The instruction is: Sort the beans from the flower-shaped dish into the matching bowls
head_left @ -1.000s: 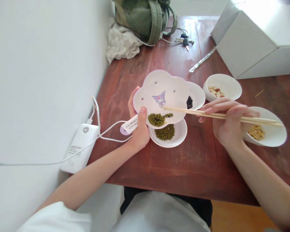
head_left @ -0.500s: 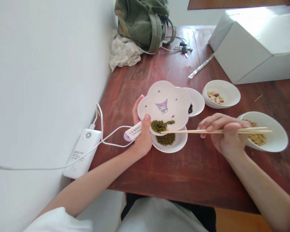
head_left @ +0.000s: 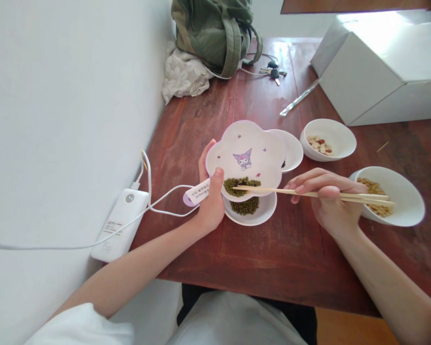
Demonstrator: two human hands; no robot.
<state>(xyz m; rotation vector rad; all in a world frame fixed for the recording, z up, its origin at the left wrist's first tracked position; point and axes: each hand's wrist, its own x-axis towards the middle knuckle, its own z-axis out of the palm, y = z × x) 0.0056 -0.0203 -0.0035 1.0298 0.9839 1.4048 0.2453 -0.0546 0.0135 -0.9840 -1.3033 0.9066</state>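
Observation:
My left hand (head_left: 212, 199) grips a flower-shaped plate (head_left: 262, 158) at its left edge, thumb on top. The plate is tilted toward me, with a cartoon figure in its middle and green beans (head_left: 237, 186) gathered along its lower edge. My right hand (head_left: 326, 201) is closed around a pair of chopsticks (head_left: 283, 191), whose tips lie among these beans. Just below the plate, a white bowl (head_left: 251, 220) holds more green beans. Behind the plate's right side, a second bowl (head_left: 294, 151) is partly hidden, with a little of something dark showing.
A bowl (head_left: 341, 141) with pale and reddish pieces stands farther back. Right of my right hand is a bowl (head_left: 409, 201) of yellowish beans. A white box (head_left: 373, 81), keys (head_left: 274, 73) and a green bag (head_left: 211, 38) lie beyond. A cabled power bank (head_left: 124, 223) leans at the wall.
The chopstick tips have moved slightly left and up into the beans on the plate, and my right hand has shifted left. The beans on the plate are bunched a little differently.

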